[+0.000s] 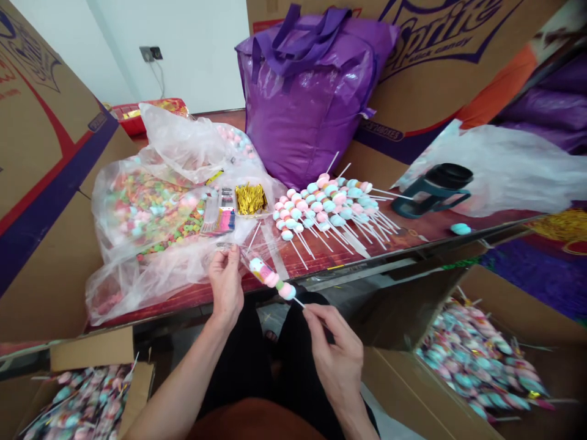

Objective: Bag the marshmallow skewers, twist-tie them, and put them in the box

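Between my hands, in front of the table edge, is a marshmallow candy stick [279, 285] in pink, blue and white. Its far end sits in a clear printed wrapper [259, 269], while the nearer candies are outside it. My left hand [225, 282] pinches the wrapper's far end. Thumb and fingers of my right hand [334, 339] are closed on the white stick below the lowest candy. Beyond them lies a pile of unwrapped candy sticks [328, 205], their sticks pointing toward me. Left of the pile are a container of gold twist ties [251, 200] and a stack of flat printed wrappers [220, 220].
Clear plastic bags of loose candies [151, 201] cover the table's left. A purple bag [312, 104] stands behind, a dark mug [431, 190] at right near a loose blue candy [460, 228]. Below, cardboard boxes of wrapped candy sticks [477, 354] stand on both sides.
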Demonstrator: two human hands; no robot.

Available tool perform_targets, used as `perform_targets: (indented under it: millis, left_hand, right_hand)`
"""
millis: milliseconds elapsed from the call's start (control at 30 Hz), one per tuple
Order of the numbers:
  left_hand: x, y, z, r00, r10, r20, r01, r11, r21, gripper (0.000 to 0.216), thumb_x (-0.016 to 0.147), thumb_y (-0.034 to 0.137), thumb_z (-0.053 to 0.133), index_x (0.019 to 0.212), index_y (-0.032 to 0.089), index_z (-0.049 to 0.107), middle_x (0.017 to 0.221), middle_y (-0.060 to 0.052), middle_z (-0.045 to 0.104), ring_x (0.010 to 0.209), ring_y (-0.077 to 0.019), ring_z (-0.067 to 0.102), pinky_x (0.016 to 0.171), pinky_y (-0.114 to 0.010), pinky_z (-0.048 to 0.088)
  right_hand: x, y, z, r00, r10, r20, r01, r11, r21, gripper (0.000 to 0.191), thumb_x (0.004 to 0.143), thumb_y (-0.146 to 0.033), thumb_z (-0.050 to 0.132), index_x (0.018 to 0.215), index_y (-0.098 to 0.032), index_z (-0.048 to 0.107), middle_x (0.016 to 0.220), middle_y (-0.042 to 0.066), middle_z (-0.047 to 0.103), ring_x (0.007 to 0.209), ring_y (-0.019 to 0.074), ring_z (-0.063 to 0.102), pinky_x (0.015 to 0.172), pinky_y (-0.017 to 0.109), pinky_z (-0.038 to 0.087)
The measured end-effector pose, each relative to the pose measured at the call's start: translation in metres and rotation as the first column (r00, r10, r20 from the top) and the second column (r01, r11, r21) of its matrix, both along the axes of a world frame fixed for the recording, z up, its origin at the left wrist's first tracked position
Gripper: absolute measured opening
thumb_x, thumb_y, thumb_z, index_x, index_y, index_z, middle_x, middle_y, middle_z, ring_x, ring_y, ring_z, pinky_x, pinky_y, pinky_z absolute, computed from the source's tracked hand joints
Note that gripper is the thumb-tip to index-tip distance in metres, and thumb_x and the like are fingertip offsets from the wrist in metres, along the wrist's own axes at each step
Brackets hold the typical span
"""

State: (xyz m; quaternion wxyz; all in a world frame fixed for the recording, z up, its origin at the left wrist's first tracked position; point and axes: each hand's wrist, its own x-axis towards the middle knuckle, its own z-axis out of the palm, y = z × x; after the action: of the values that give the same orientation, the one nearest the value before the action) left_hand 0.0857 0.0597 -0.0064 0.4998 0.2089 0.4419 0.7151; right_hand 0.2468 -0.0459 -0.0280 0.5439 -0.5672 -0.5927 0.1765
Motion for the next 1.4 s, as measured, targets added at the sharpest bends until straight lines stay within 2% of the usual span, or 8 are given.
perform_targets:
  millis: [133,400,567,733,933,1033,1167,1400]
  left_hand:
    - [0.003,-0.005,0.002,0.995,-0.093,0.032,0.094,0.995,-0.027,0.039,0.072,0.05,0.08,0.082,0.019,0.057,0.081,0.001,0.068,0.071,-0.013,0.066,0.07,-0.027,0.054]
    - [0.008,-0.013,0.008,0.941,-0.338,0.015,0.338,0.935,-0.105,0.043,0.071,0.047,0.082,0.095,0.018,0.061,0.087,-0.005,0.074,0.08,-0.0217,0.074,0.073,-0.033,0.058]
    - [0.003,-0.009,0.007,0.926,-0.367,0.093,0.376,0.921,-0.106,0.041,0.072,0.046,0.082,0.095,0.017,0.064,0.086,-0.006,0.074,0.084,-0.0228,0.074,0.071,-0.032,0.058]
    - [-0.002,-0.008,0.005,0.887,-0.445,0.124,0.459,0.881,-0.116,0.041,0.069,0.048,0.084,0.089,0.015,0.067,0.087,-0.009,0.074,0.08,-0.0222,0.073,0.066,-0.029,0.056]
    - [0.007,-0.022,0.002,0.83,-0.551,0.087,0.558,0.819,-0.135,0.037,0.074,0.046,0.08,0.086,0.014,0.068,0.084,-0.01,0.073,0.073,-0.0196,0.071,0.049,-0.021,0.047]
    - [0.002,-0.02,0.005,0.836,-0.531,0.14,0.547,0.827,-0.131,0.038,0.073,0.047,0.081,0.086,0.014,0.068,0.086,-0.011,0.073,0.075,-0.0206,0.071,0.051,-0.022,0.049]
    - [-0.004,-0.019,0.005,0.867,-0.472,0.158,0.49,0.864,-0.111,0.039,0.071,0.047,0.083,0.087,0.014,0.068,0.086,-0.01,0.073,0.078,-0.0206,0.072,0.065,-0.027,0.055]
    - [0.001,-0.034,0.004,0.895,-0.433,0.111,0.444,0.889,-0.109,0.032,0.077,0.045,0.077,0.085,0.015,0.07,0.079,-0.009,0.072,0.07,-0.0197,0.067,0.058,-0.028,0.053]
  right_hand:
    - [-0.008,0.004,-0.003,0.998,0.02,-0.061,-0.025,0.997,-0.078,0.012,0.094,-0.015,0.06,0.088,-0.021,0.068,0.078,0.0,0.065,0.069,0.0134,0.061,0.063,0.024,0.046]
    - [-0.02,0.012,-0.003,0.99,0.128,0.05,-0.125,0.991,-0.057,0.016,0.095,-0.014,0.055,0.086,-0.018,0.067,0.072,0.0,0.06,0.066,0.0132,0.057,0.064,0.024,0.045]
    - [-0.027,0.016,0.011,0.957,0.236,-0.169,-0.273,0.931,-0.242,0.022,0.095,-0.026,0.054,0.078,-0.019,0.067,0.068,0.0,0.06,0.062,0.0135,0.056,0.06,0.024,0.044]
    - [-0.03,0.015,0.012,0.869,0.099,-0.485,-0.355,0.808,-0.471,0.026,0.089,-0.04,0.063,0.079,-0.017,0.07,0.059,-0.002,0.056,0.048,0.0098,0.042,0.045,0.023,0.033]
    - [-0.056,0.034,0.009,0.742,-0.016,-0.67,-0.319,0.871,-0.373,0.028,0.085,-0.041,0.069,0.073,-0.016,0.066,0.058,-0.002,0.057,0.044,0.0068,0.039,0.044,0.021,0.031]
    - [-0.059,0.035,0.014,0.703,0.001,-0.711,-0.37,0.855,-0.364,0.03,0.087,-0.043,0.067,0.073,-0.016,0.064,0.058,-0.003,0.057,0.042,0.006,0.041,0.043,0.02,0.031]
    - [-0.053,0.03,0.014,0.749,0.075,-0.659,-0.443,0.796,-0.412,0.029,0.088,-0.043,0.066,0.081,-0.015,0.068,0.056,-0.003,0.057,0.043,0.0059,0.041,0.043,0.019,0.029]
    - [-0.059,0.041,0.013,0.803,0.112,-0.585,-0.404,0.824,-0.398,0.033,0.091,-0.045,0.06,0.074,-0.017,0.061,0.056,-0.004,0.053,0.044,0.0074,0.041,0.045,0.021,0.032]
